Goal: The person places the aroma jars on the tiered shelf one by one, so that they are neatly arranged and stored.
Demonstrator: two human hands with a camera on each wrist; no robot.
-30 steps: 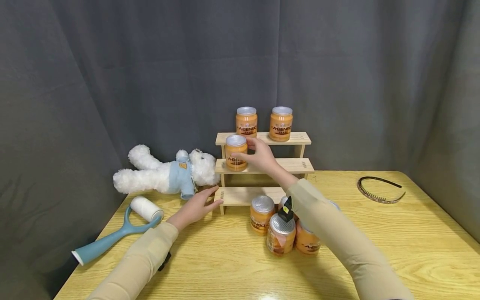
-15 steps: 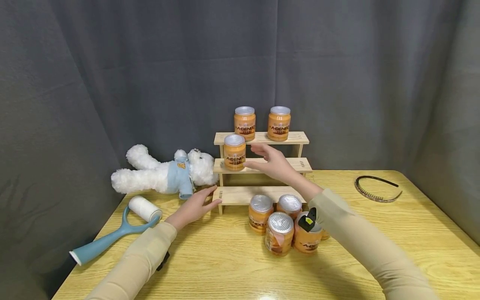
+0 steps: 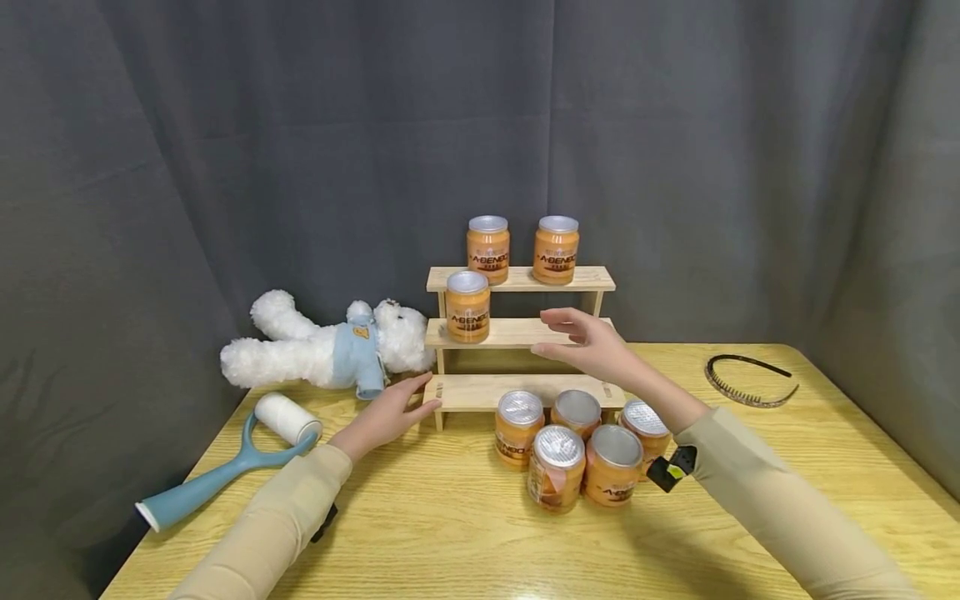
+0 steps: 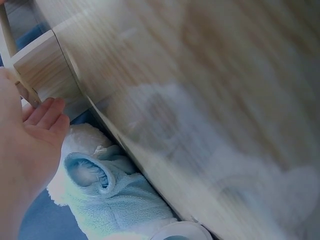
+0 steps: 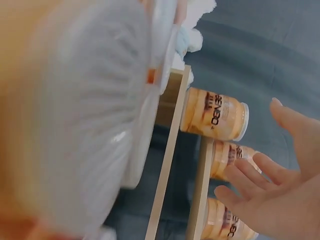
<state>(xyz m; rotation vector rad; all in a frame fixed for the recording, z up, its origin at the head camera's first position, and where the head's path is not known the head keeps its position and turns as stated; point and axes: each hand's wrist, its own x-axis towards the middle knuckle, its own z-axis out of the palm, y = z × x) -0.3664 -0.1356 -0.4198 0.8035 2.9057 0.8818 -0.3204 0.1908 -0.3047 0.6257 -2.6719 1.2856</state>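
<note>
Dark grey curtain (image 3: 360,125) hung along the far side of the scene, behind a yellow wood-grain table (image 3: 435,533). On it stood a three-tier wooden stand (image 3: 510,390). Two orange jars (image 3: 557,252) with silvery lids stood upright and apart on the far, top tier, one toward the left and one right of the middle. A third jar (image 3: 468,312) stood upright at the left end of the middle tier. Five more jars (image 3: 614,468) were clustered on the table, just in front of the stand's right half.

The right hand (image 3: 592,342) was released and held nothing; its thumb and fingers were spread apart near the middle tier, to the right of the third jar and clear of it. The left hand (image 3: 384,418) gripped no jar; its extended fingers and thumb rested against the left end of the lowest tier.

Left of the stand lay a white plush toy (image 3: 315,358) in a blue top, with a blue-handled roller (image 3: 198,496) nearer. At the far right lay a dark toothed headband (image 3: 742,399).
</note>
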